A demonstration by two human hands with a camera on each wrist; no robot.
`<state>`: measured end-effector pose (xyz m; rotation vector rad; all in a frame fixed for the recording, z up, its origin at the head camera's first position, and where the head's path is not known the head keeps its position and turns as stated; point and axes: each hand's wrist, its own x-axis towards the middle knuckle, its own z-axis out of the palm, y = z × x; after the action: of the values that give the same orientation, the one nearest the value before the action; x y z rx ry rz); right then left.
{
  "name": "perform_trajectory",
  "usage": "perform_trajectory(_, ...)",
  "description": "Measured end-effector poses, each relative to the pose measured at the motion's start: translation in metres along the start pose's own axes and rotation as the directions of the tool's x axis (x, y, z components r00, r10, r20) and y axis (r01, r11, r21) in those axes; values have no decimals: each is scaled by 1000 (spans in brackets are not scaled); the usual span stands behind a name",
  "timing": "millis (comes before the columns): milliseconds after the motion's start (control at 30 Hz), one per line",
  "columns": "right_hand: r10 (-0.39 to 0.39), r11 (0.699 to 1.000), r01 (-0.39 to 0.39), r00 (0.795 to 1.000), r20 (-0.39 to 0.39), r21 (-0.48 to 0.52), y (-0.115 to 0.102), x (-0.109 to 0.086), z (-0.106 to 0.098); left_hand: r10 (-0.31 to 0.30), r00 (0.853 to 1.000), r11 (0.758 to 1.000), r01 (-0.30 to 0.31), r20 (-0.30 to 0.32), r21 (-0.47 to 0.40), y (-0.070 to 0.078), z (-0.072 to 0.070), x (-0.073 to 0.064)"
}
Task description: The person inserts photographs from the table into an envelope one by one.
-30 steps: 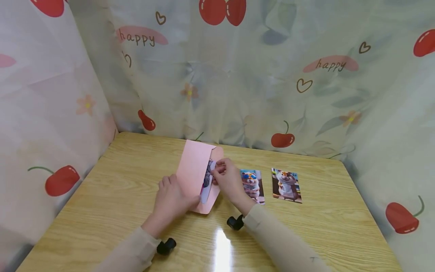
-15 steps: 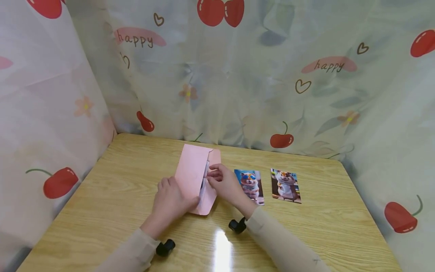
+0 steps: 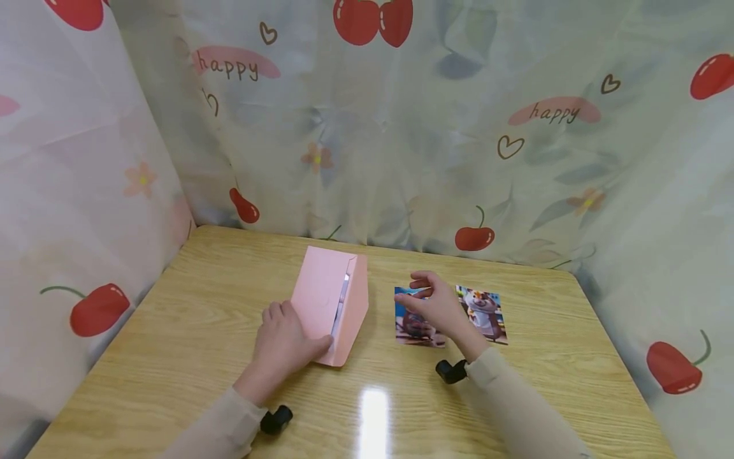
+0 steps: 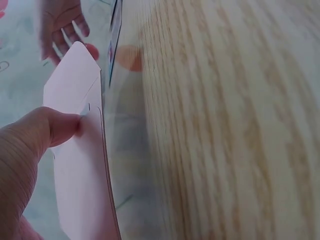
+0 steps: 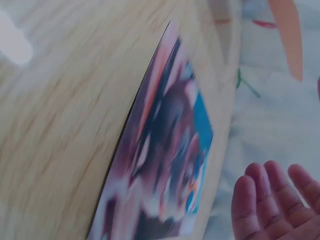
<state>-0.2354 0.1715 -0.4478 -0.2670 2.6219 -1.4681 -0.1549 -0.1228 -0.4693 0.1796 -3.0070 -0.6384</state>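
Observation:
My left hand [image 3: 283, 341] grips a pink envelope [image 3: 321, 287] by its lower part, thumb laid across the front near the mouth. In the left wrist view the thumb presses on the envelope [image 4: 82, 170]. The flap along the right side stands folded outward, and the edge of a card [image 3: 342, 303] shows inside the mouth. My right hand [image 3: 438, 309] hovers apart from the envelope, above a photo card of a hamster in sunglasses [image 3: 410, 328], and covers part of it. Its fingers hold nothing; in the right wrist view they reach past the card [image 5: 165, 145].
Another hamster photo card [image 3: 487, 322] lies flat to the right, partly behind the right hand. The wooden table [image 3: 201, 306] meets a patterned curtain [image 3: 384, 159] at the back and sides. Black wrist cameras [image 3: 276, 421] hang under both sleeves.
The card has slid deeper into the envelope, its picture now hidden. My right hand has let go and moved right, over the photo card. The left hand keeps hold; the flap has risen.

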Motion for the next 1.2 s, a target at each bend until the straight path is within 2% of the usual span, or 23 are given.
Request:
perform_trajectory(267, 154, 978, -162, 986, -69, -134, 26, 7, -18, 22, 1000, 1000, -22, -18, -8, -1, -2, -1)
perform_trajectory(400, 202, 966, -215, 975, -96, -143, 30, 8, -20, 27, 999, 1000, -27, -26, -8, 0, -3, -1)
perform_trajectory(833, 277, 949, -290, 954, -115, -121, 37, 10, -16, 20, 1000, 1000, -20, -13, -10, 0, -3, -2)
perform_trajectory(1000, 284, 943, -303, 949, -138, -141, 38, 10, -13, 15, 1000, 1000, -15, -3, -8, 0, -2, 1)
perform_trajectory(1200, 280, 927, -309, 947, -155, -214, 41, 13, -9, 5, 1000, 1000, -5, 11, -14, 1, -2, 3)
